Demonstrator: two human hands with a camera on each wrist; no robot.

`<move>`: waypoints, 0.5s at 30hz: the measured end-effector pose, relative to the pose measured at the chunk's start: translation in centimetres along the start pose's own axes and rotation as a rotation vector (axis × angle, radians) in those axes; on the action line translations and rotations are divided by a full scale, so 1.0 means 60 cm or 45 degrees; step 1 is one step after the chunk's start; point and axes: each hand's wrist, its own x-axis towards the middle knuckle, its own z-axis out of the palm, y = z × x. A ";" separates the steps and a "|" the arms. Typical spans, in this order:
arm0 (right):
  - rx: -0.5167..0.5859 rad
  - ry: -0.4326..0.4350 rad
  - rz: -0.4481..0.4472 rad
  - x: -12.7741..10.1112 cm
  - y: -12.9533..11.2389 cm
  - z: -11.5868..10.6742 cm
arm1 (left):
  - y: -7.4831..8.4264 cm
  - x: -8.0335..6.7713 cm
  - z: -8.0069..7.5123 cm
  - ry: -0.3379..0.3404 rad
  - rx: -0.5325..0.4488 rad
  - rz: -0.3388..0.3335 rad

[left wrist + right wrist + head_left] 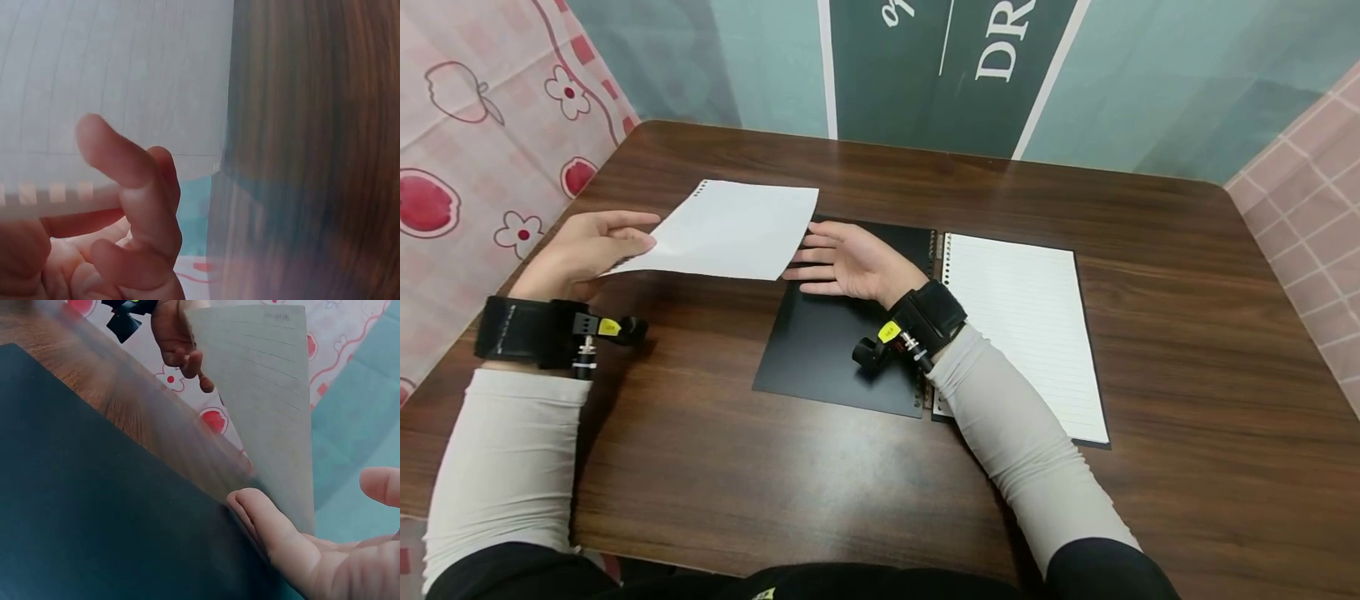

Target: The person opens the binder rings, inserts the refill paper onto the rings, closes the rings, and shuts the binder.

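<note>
A loose sheet of ruled loose-leaf paper (730, 233), with small punched holes along one edge, is raised above the table at the left. My left hand (580, 250) pinches it by the punched edge between thumb and fingers; in the left wrist view, fingers (115, 150) lie over the lined face. At the opposite edge is my right hand (857, 262), palm turned up and fingers extended, their tips right at the paper's border. Beneath that hand lies an open ring notebook, its black cover (835, 350) on the left and a lined page stack (1022, 325) on the right.
The notebook lies on a dark wooden table (1187, 333). Behind it hangs a teal and green backdrop (760, 67) with white lettering. A fruit-and-flower patterned cloth (475, 150) borders the left side, and a pink tiled surface (1307, 225) the right.
</note>
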 end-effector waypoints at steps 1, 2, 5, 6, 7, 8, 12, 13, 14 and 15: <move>0.006 -0.001 -0.003 0.000 0.000 0.000 | 0.003 0.000 0.002 0.002 -0.003 0.003; 0.008 -0.003 -0.006 0.001 0.001 -0.001 | 0.006 0.001 0.004 0.003 -0.015 0.001; 0.025 -0.009 -0.011 0.001 0.003 -0.002 | 0.012 0.000 0.011 0.005 -0.054 -0.003; 0.026 -0.013 -0.011 0.001 0.004 -0.002 | 0.014 0.000 0.013 0.006 -0.078 -0.005; 0.026 -0.017 -0.011 0.001 0.004 -0.002 | 0.016 -0.001 0.015 0.003 -0.103 -0.001; 0.026 -0.017 -0.010 0.002 0.004 -0.002 | 0.017 -0.002 0.017 0.001 -0.130 0.002; 0.042 -0.002 -0.015 0.004 0.005 -0.002 | 0.022 -0.004 0.024 0.006 -0.145 0.050; 0.048 0.004 -0.017 0.004 0.005 -0.002 | 0.023 -0.004 0.025 0.006 -0.139 0.057; 0.055 0.012 -0.019 0.005 0.005 -0.001 | 0.024 -0.004 0.027 0.005 -0.130 0.063; 0.058 0.020 -0.019 0.005 0.005 -0.001 | 0.025 -0.004 0.028 0.003 -0.123 0.071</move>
